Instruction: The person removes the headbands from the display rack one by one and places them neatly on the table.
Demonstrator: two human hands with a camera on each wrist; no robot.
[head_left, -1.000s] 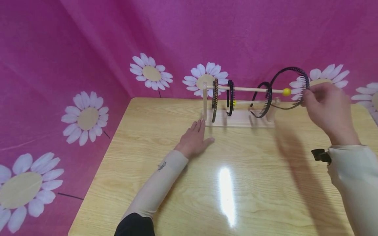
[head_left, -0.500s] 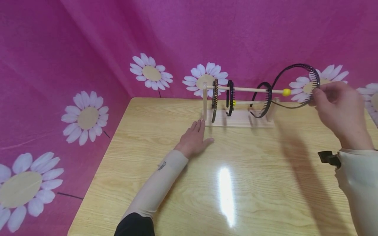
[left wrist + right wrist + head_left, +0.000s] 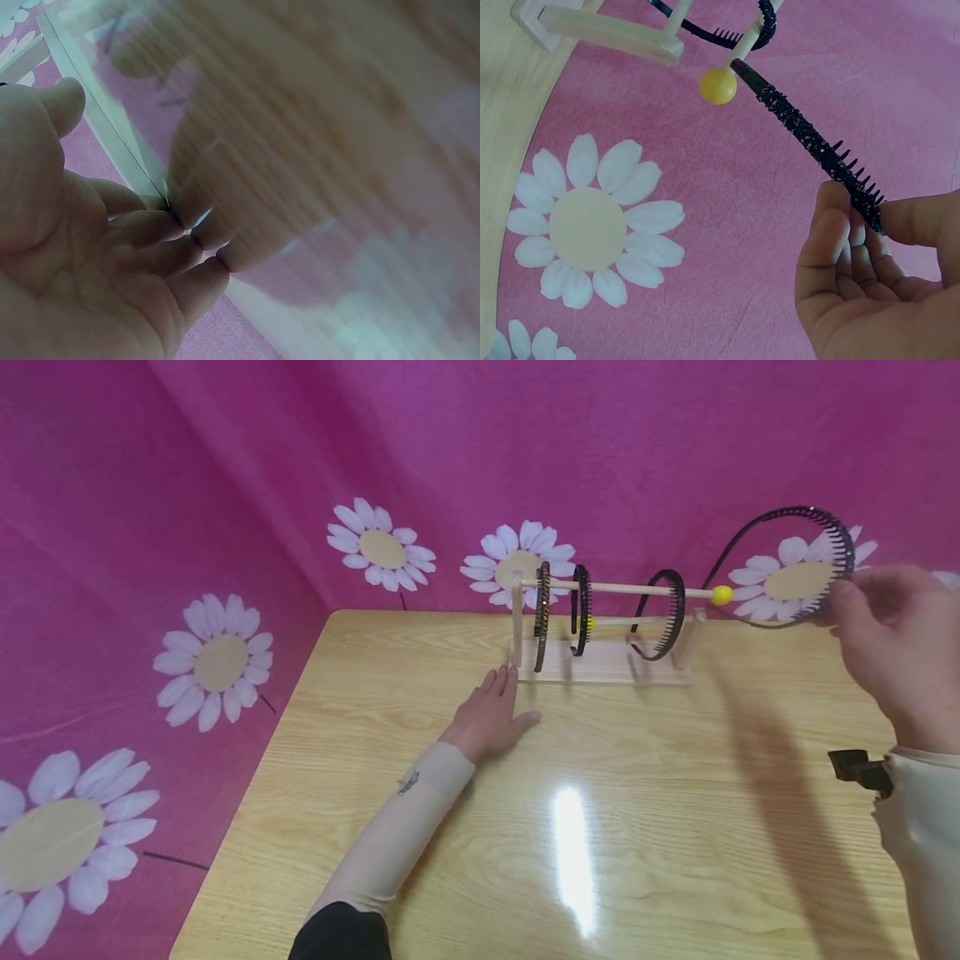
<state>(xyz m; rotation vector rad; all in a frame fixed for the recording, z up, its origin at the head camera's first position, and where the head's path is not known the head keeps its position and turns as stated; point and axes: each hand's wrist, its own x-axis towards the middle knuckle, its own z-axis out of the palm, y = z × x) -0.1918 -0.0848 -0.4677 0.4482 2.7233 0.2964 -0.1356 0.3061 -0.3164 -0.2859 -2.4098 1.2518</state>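
Observation:
My right hand pinches a black toothed headband between thumb and fingers, up in the air right of a wooden stand. In the right wrist view, glitter covers the headband, and one of its ends overlaps the rod close to the yellow ball. Three more headbands hang on the stand: a gold-brown one at the left, a black one beside it, and a black toothed one farther right. My left hand rests flat on the table, fingertips right at the base's left end.
The stand's upper rod points right and ends in a yellow ball. Behind the wooden table hangs a pink cloth with large white daisies. A bright light reflection lies on the tabletop.
My right hand has moved right, drawing the headband farther away from the rod's yellow-balled end. My left hand and the other headbands stay where they were.

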